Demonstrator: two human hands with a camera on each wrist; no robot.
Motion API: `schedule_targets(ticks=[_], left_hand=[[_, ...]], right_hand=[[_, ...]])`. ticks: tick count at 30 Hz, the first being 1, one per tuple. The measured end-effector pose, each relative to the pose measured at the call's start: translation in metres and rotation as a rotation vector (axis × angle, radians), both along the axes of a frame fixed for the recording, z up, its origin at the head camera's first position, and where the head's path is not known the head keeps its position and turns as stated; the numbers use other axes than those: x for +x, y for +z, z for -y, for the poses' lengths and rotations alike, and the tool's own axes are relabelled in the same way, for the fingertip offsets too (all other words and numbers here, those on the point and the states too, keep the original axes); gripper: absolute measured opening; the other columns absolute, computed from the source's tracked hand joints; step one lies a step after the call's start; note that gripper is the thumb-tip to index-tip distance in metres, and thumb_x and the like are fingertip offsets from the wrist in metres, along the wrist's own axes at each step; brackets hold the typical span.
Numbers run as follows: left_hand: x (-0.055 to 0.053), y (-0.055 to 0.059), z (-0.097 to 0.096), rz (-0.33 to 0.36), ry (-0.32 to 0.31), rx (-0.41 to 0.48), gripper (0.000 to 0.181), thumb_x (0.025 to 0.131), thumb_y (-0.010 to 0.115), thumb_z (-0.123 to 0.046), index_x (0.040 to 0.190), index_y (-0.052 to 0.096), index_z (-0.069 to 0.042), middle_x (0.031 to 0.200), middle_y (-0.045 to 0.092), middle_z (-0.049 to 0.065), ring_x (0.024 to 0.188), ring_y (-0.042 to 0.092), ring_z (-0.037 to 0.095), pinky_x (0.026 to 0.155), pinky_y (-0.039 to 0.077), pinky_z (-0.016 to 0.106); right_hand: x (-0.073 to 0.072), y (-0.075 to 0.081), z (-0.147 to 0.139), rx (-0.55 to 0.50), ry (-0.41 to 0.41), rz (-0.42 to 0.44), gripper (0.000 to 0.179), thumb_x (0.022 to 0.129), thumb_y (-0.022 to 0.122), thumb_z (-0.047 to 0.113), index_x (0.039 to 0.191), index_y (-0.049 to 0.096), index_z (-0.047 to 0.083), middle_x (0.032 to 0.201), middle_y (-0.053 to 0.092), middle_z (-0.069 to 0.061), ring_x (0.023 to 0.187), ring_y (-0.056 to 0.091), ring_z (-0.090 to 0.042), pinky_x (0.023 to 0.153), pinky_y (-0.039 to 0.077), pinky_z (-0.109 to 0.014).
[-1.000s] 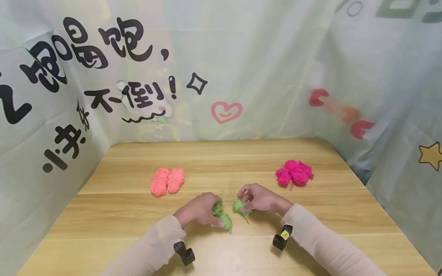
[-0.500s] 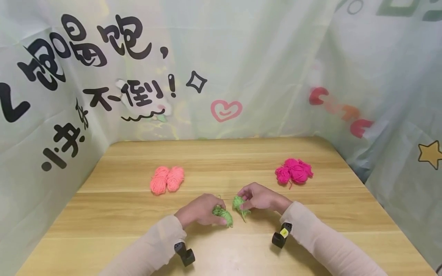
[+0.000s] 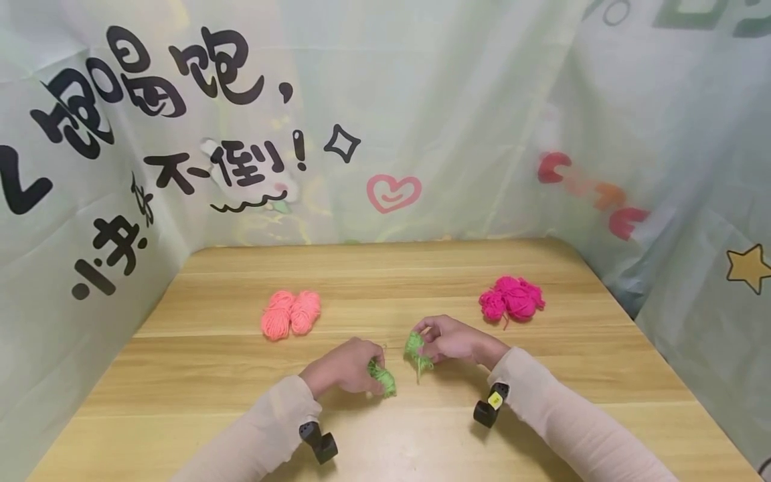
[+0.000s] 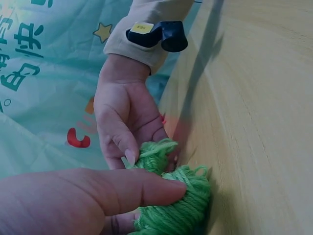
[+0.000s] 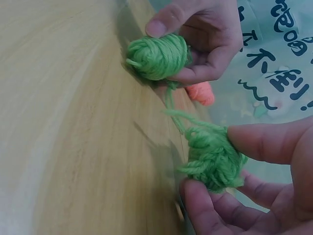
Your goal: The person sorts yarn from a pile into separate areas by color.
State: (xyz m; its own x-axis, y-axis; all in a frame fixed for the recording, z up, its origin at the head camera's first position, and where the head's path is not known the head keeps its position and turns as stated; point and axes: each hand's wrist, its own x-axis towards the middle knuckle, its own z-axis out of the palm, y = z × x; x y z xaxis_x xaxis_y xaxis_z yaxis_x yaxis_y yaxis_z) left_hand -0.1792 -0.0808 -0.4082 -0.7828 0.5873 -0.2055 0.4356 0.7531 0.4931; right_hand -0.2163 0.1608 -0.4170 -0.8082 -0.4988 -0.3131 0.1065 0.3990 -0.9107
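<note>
Near the middle of the table, my left hand (image 3: 346, 367) grips a ball of green yarn (image 5: 159, 58), its thumb laid across the strands. A second ball of green yarn (image 5: 212, 154) is pinched between the thumb and fingers of my right hand (image 3: 459, 340), and a short tail hangs from it. In the head view a narrow gap separates the two green balls. Loose green strands (image 5: 170, 100) lie between them in the right wrist view; whether they join both balls I cannot tell. Parts of both balls are hidden by the fingers.
Two coral yarn skeins (image 3: 292, 314) lie side by side at the back left of the wooden table (image 3: 385, 274). A heap of magenta yarn (image 3: 513, 299) sits at the back right. Printed curtains (image 3: 458, 134) enclose the back and sides.
My left hand has shifted slightly left, and its yarn, earlier seen as two lumps, now shows as one. The right hand's ball has tilted more upright and risen slightly in view.
</note>
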Motion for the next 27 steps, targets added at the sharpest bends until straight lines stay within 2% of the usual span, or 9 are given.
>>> schedule_targets(ticks=[7,13,20,23,27], left_hand=[[0.0011,0.0017,-0.0014,0.015,0.001,-0.023,0.024,0.072,0.082,-0.020,0.081,0.061,-0.018,0.074,0.054,-0.007,0.068,0.048,0.010,0.059,0.044,0.025],[0.0013,0.0012,-0.0013,0.026,0.001,-0.016,0.025,0.071,0.083,-0.019,0.079,0.060,-0.018,0.075,0.055,-0.008,0.069,0.049,0.009,0.060,0.045,0.024],[0.0022,0.0019,-0.0006,0.003,-0.014,-0.006,0.027,0.067,0.083,-0.017,0.078,0.058,-0.016,0.081,0.051,-0.006,0.079,0.046,0.011,0.067,0.043,0.025],[0.0023,0.0025,-0.0002,0.003,-0.018,-0.008,0.029,0.065,0.083,-0.016,0.077,0.056,-0.017,0.080,0.050,-0.006,0.078,0.045,0.011,0.066,0.042,0.024],[0.0023,0.0036,-0.0001,0.010,-0.013,0.004,0.032,0.063,0.082,-0.012,0.076,0.053,-0.016,0.074,0.049,-0.006,0.069,0.044,0.010,0.058,0.040,0.023]], right_hand=[[-0.0018,0.0020,0.0017,-0.048,-0.029,0.063,0.046,0.087,0.067,0.000,0.129,0.050,-0.005,0.093,0.049,-0.011,0.072,0.055,-0.016,0.066,0.054,-0.030],[-0.0036,0.0035,0.0028,-0.048,-0.034,0.060,0.042,0.088,0.066,0.001,0.127,0.051,-0.004,0.094,0.051,-0.012,0.072,0.056,-0.016,0.067,0.055,-0.032],[-0.0045,0.0058,0.0039,-0.074,-0.027,0.055,0.038,0.089,0.064,-0.001,0.124,0.050,-0.006,0.093,0.055,-0.013,0.077,0.060,-0.018,0.071,0.057,-0.035],[-0.0054,0.0070,0.0036,-0.075,-0.031,0.062,0.037,0.090,0.064,-0.001,0.124,0.050,-0.005,0.094,0.056,-0.013,0.078,0.062,-0.019,0.072,0.057,-0.036],[-0.0072,0.0086,0.0043,-0.083,-0.040,0.068,0.038,0.089,0.064,-0.002,0.124,0.049,-0.006,0.097,0.056,-0.015,0.080,0.062,-0.020,0.074,0.057,-0.036]])
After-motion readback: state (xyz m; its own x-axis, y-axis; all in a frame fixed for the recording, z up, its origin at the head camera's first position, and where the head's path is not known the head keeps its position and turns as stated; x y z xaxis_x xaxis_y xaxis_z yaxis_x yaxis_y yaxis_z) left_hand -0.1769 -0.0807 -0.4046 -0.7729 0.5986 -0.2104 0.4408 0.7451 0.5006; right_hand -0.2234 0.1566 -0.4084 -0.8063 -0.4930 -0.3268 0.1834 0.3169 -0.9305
